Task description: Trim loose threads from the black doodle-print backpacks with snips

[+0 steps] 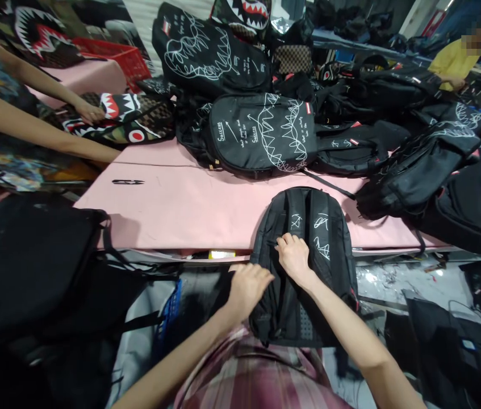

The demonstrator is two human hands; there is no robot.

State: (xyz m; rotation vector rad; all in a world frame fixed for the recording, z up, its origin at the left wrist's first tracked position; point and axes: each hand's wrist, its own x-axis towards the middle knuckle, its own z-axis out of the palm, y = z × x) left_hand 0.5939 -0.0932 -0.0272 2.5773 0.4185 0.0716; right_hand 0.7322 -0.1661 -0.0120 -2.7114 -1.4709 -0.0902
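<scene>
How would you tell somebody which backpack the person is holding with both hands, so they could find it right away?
Start at the pink table and go to its near edge, in front of the person. The black backpack lies there alone, straps up, half hanging off the edge, with the left hand and right hand on it. The other bags sit in piles farther back, mostly showing big white scribbled fronts.
</scene>
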